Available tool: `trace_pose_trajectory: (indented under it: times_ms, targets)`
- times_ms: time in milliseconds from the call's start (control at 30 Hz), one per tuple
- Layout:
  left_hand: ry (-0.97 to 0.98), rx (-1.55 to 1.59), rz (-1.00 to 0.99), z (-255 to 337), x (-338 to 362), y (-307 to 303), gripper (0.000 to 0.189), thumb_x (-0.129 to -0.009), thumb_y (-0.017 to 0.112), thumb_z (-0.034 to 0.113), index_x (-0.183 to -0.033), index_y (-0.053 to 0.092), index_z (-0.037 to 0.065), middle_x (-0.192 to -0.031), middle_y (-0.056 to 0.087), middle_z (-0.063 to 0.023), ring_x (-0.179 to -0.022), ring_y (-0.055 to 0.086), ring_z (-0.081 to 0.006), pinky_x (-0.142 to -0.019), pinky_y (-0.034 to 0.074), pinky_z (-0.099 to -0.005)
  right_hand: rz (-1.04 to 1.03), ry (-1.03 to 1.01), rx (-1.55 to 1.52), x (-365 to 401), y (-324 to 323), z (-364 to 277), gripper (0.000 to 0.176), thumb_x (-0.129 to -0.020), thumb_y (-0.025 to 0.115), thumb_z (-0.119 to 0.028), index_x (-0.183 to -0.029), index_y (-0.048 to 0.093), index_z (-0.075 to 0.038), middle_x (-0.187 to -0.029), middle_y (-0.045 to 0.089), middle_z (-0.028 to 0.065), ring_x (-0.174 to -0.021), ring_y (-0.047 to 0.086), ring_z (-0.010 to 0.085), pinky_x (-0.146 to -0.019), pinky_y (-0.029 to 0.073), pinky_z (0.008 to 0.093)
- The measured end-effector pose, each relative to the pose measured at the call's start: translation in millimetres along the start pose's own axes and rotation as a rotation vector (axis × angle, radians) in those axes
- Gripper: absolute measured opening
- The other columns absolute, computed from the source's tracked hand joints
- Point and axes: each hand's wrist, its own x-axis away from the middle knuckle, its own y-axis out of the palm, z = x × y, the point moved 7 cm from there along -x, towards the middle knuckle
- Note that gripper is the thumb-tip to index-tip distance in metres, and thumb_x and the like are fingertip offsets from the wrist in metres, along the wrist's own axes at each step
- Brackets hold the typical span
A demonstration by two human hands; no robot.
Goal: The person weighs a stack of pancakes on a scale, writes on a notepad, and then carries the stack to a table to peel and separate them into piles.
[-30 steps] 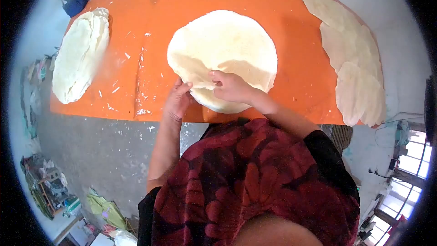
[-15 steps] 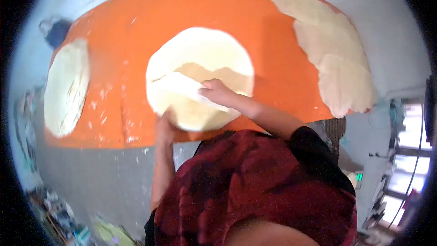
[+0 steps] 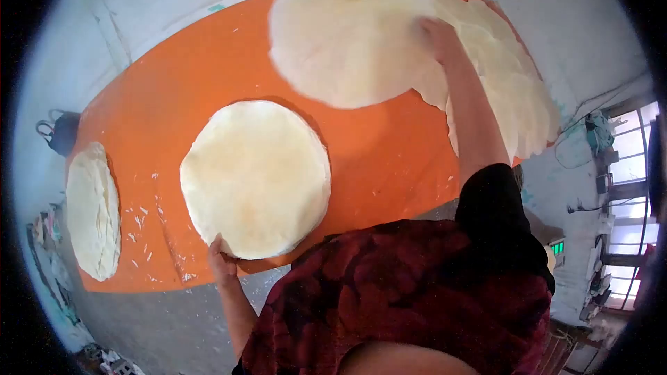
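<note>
A thin round dough sheet [image 3: 340,42] is spread out at the back of the orange table, its near edge slightly blurred. My right hand [image 3: 436,38] grips that sheet at its right side, the fingers smeared by motion. In the middle lies a round stack of dough sheets [image 3: 257,177], pale and lightly browned on top. At its near left edge is my left hand [image 3: 222,260], closed on the rim with a fingertip on top; the other fingers are partly hidden.
Overlapping flat dough sheets [image 3: 511,83] cover the table's right end. Another dough pile [image 3: 92,212] lies at the left end. The orange tabletop [image 3: 375,160] carries white scraps near its left front. A dark bag [image 3: 64,132] sits beyond the left edge, and a wall runs behind.
My right hand has lifted the folded top sheet off the stack and carried it to the back right, where it is now unfolded. My left hand stays at the stack's near left edge.
</note>
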Motion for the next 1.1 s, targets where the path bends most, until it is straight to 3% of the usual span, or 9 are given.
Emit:
trace_pose_trajectory:
  times_ms: [67, 133, 200, 300, 367, 567, 733, 833, 1100]
  targets:
    - [0.008, 0.000, 0.056, -7, -12, -22, 0.040, -0.076, 0.050, 0.025, -0.108, 0.047, 0.001, -0.105, 0.053, -0.0112, -0.094, 0.053, -0.0263, -0.079, 0.045, -0.0394, -0.096, 0.327, -0.202, 38, 38, 85, 0.034, -0.067, 0.061, -0.019, -0.098, 0.053, -0.006, -0.088, 0.057, 0.0100, -0.082, 0.054, 0.0254, -0.070, 0.046, 0.0342]
    - [0.036, -0.023, 0.098, -6, -12, -24, 0.046, -0.071, 0.051, 0.026, -0.109, 0.046, 0.001, -0.106, 0.052, -0.0122, -0.097, 0.051, -0.0266, -0.080, 0.045, -0.0402, -0.121, 1.208, -1.198, 107, 93, 131, 0.028, -0.070, 0.062, -0.023, -0.087, 0.053, -0.002, -0.078, 0.055, 0.0105, -0.075, 0.056, 0.0222, -0.065, 0.045, 0.0309]
    - [-0.016, -0.030, 0.129, 3, 6, -2, 0.042, -0.073, 0.050, 0.024, -0.107, 0.047, 0.000, -0.104, 0.052, -0.0116, -0.096, 0.051, -0.0256, -0.081, 0.043, -0.0382, -0.135, 1.306, -0.804, 151, 122, 160, 0.052, -0.071, 0.064, -0.031, -0.110, 0.045, -0.003, -0.089, 0.052, 0.0067, -0.078, 0.052, 0.0224, -0.056, 0.046, 0.0432]
    - [0.032, -0.021, 0.047, 4, 4, 0, 0.042, -0.075, 0.049, 0.023, -0.109, 0.046, -0.002, -0.106, 0.051, -0.0121, -0.099, 0.049, -0.0254, -0.084, 0.042, -0.0372, 0.097, 0.959, -0.179, 161, 141, 159, 0.043, -0.071, 0.059, -0.026, -0.101, 0.049, 0.002, -0.091, 0.056, 0.0174, -0.079, 0.055, 0.0255, -0.062, 0.046, 0.0379]
    - [0.063, -0.006, -0.007, 4, 4, -5, 0.044, -0.075, 0.048, 0.022, -0.111, 0.043, -0.002, -0.109, 0.049, -0.0128, -0.101, 0.048, -0.0257, -0.085, 0.041, -0.0372, -0.029, 0.828, -0.345, 145, 165, 111, 0.038, -0.072, 0.055, -0.025, -0.100, 0.050, 0.000, -0.091, 0.057, 0.0187, -0.081, 0.055, 0.0278, -0.068, 0.044, 0.0360]
    - [0.065, 0.118, -0.132, 0, -7, -8, 0.041, -0.080, 0.047, 0.021, -0.114, 0.043, -0.004, -0.115, 0.048, -0.0127, -0.106, 0.045, -0.0242, -0.091, 0.038, -0.0375, -0.274, 0.057, -0.760, 108, 123, -229, 0.019, -0.075, 0.056, -0.019, -0.086, 0.055, -0.004, -0.080, 0.057, 0.0111, -0.075, 0.056, 0.0221, -0.069, 0.044, 0.0314]
    - [-0.004, 0.317, -0.344, 6, 11, 2, 0.035, -0.076, 0.051, 0.022, -0.104, 0.050, 0.002, -0.103, 0.056, -0.0099, -0.088, 0.056, -0.0216, -0.070, 0.047, -0.0370, -0.614, -0.424, -0.838, 174, 104, -438, 0.043, -0.067, 0.060, -0.032, -0.099, 0.051, -0.004, -0.096, 0.054, 0.0159, -0.091, 0.052, 0.0309, -0.077, 0.042, 0.0401]
    - [-0.044, 0.479, -0.728, 12, 15, 11, 0.042, -0.073, 0.053, 0.015, -0.112, 0.044, 0.002, -0.101, 0.056, -0.0086, -0.089, 0.055, -0.0185, -0.074, 0.046, -0.0335, -0.554, -0.612, -0.666, 196, 84, -483, 0.052, -0.064, 0.062, -0.031, -0.104, 0.047, -0.002, -0.098, 0.052, 0.0181, -0.092, 0.051, 0.0329, -0.077, 0.042, 0.0417]
    - [0.002, 0.279, -0.332, 19, 23, 18, 0.033, -0.076, 0.059, 0.012, -0.106, 0.047, 0.003, -0.096, 0.056, -0.0062, -0.084, 0.055, -0.0154, -0.072, 0.046, -0.0312, -0.626, -0.543, -0.599, 205, 94, -494, 0.063, -0.062, 0.062, -0.027, -0.114, 0.040, 0.000, -0.104, 0.047, 0.0182, -0.096, 0.047, 0.0328, -0.078, 0.041, 0.0409]
